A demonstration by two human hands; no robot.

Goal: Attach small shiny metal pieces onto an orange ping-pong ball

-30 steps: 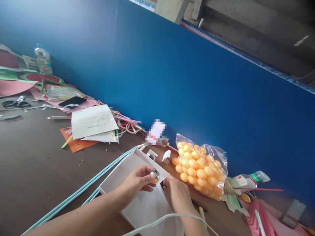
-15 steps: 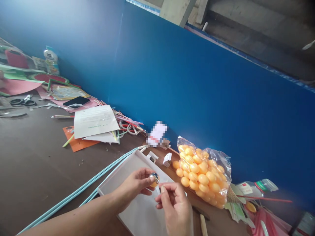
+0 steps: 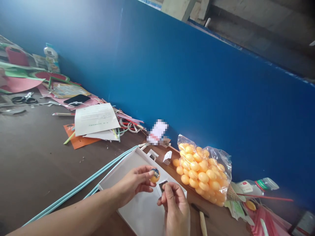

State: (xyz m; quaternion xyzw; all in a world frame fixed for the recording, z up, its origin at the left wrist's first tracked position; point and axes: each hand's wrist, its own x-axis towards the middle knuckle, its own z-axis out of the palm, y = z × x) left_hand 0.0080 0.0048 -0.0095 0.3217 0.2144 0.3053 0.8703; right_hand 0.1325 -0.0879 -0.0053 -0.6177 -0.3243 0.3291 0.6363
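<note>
My left hand (image 3: 137,181) is closed, pinching a small ball (image 3: 155,177) between thumb and fingers. The ball is shiny silver on top and orange-yellow below. Just to its right and lower, my right hand (image 3: 176,200) grips a small flat dark piece (image 3: 162,185) with a pale edge between thumb and forefinger. What that piece is I cannot make out. A small gap separates it from the ball. Both hands are above a shallow white tray (image 3: 144,213) on the brown table.
A clear bag of orange balls (image 3: 203,177) stands right of the tray, by a blue wall (image 3: 209,91). A hammer (image 3: 202,219) lies near my right hand. Light-blue tubes (image 3: 81,186) run along the left. Papers (image 3: 97,119), a phone (image 3: 77,100) and scissors (image 3: 26,98) lie farther left.
The ball has turned in my left hand, so more of its orange side shows. My right hand has shifted slightly down, and the dark piece in it shows more.
</note>
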